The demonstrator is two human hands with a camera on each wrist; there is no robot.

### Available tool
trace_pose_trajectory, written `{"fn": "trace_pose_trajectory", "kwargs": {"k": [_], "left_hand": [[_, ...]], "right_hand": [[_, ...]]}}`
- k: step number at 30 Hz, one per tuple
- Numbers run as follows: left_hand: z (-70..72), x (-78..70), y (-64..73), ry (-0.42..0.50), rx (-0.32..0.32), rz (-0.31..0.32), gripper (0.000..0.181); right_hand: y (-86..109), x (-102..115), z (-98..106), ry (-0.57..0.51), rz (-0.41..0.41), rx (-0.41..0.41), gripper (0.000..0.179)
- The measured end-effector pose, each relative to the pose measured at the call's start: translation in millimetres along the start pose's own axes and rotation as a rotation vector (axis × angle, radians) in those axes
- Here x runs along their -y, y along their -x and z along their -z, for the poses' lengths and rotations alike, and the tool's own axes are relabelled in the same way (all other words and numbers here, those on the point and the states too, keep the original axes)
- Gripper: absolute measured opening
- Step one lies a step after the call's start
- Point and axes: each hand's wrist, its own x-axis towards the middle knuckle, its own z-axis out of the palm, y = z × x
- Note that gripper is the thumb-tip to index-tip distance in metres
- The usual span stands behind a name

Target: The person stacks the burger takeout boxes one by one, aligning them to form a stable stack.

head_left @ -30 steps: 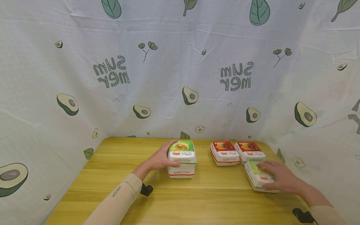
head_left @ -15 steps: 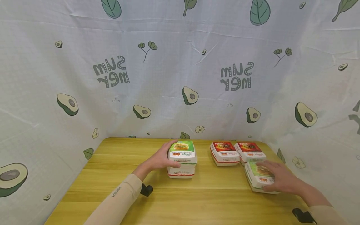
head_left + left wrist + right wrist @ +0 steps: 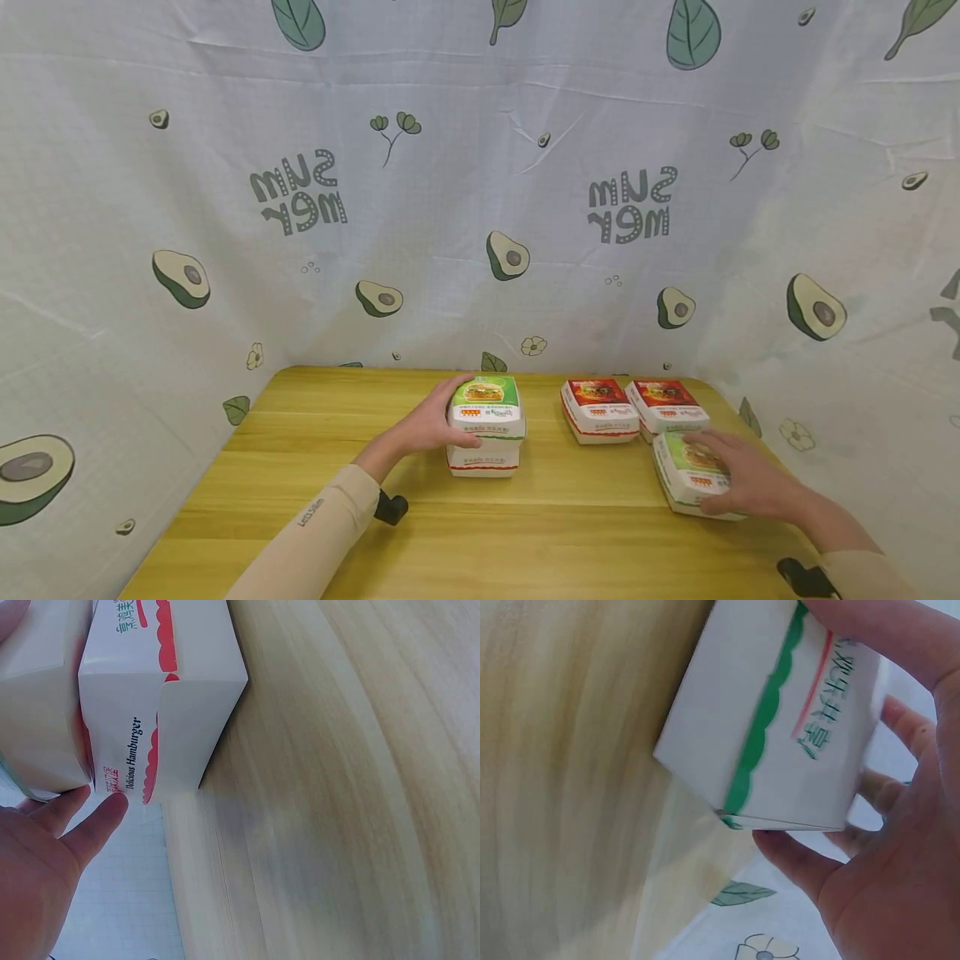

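Note:
Toward the middle of the table, a green-topped burger box [image 3: 495,423] sits stacked on a red-trimmed burger box [image 3: 483,467]. My left hand [image 3: 427,423] holds the upper box from its left side, thumb across the front; in the left wrist view two fingertips touch the side of the lower box [image 3: 116,727]. On the right, my right hand [image 3: 756,477] grips another green-topped burger box [image 3: 678,479] from above and the right. The right wrist view has this box [image 3: 757,727] between thumb and fingers, slightly tilted, its green scalloped trim showing.
Two red-topped burger boxes [image 3: 600,421] stand side by side behind the right hand's box, on the wooden table [image 3: 525,542]. A white cloth [image 3: 450,192] printed with avocados hangs behind the table and along both sides.
The right hand and its green-topped box have shifted very slightly toward me, a little away from the red-topped boxes. The left hand and its stack have not moved.

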Motion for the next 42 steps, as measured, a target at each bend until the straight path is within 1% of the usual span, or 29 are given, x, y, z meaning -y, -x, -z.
{"fn": "trace_pose_trajectory", "kwargs": {"k": [7,10,16,20,23,31,36,42], "left_hand": [[0.1,-2.2,0.8,-0.002,0.004,0.003,0.107],[0.3,-1.1,0.5,-0.005,0.010,0.011,0.107],[0.3,0.8,0.0,-0.012,0.012,0.003,0.109],[0.2,0.3,0.2,-0.015,0.008,0.011,0.108],[0.2,0.0,0.5,-0.017,0.002,0.003,0.108],[-0.2,0.0,-1.2,-0.024,-0.005,0.017,0.110],[-0.4,0.4,-1.6,-0.023,-0.006,0.013,0.109],[-0.1,1.3,-1.8,-0.015,0.000,0.008,0.110]], "right_hand": [[-0.3,-0.2,-2.0,-0.030,-0.034,0.026,0.094],[-0.3,0.3,-2.4,-0.047,-0.039,0.025,0.095],[-0.5,-0.5,-4.5,-0.068,-0.043,0.022,0.097],[-0.8,-0.4,-4.8,-0.068,-0.036,0.014,0.097],[-1.8,0.2,-4.5,-0.068,-0.038,0.020,0.098],[-5.3,6.7,-3.7,-0.053,-0.064,0.030,0.099],[-7.3,12.7,-0.8,-0.058,-0.038,0.017,0.097],[-12.5,23.9,4.5,-0.032,-0.015,-0.003,0.096]]}}
